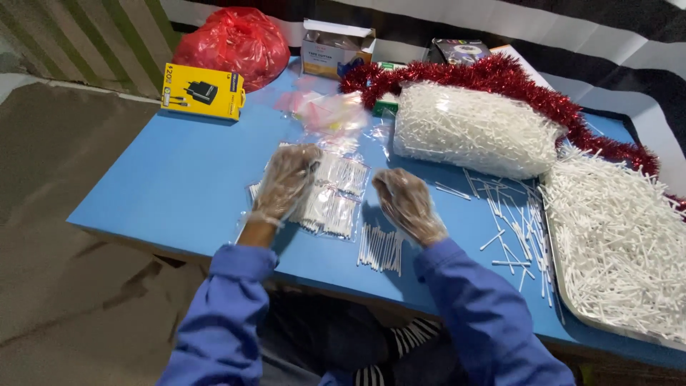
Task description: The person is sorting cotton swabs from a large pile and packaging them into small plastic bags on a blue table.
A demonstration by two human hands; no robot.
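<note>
Both hands wear clear plastic gloves and blue sleeves. My left hand [288, 180] rests palm down on a pile of small clear bags filled with cotton swabs [334, 193] on the blue table [186, 179]. My right hand [405, 204] hovers fingers apart just right of those bags and holds nothing. A small loose row of swabs [380, 250] lies on the table below my right hand.
A large clear bag of swabs [471, 129] lies at the back, red tinsel [514, 82] curling round it. A tray heaped with swabs [622, 243] fills the right. Loose swabs [511, 229] lie scattered between. A yellow box [202, 91], red bag [232, 41] and cardboard box [336, 48] stand far left.
</note>
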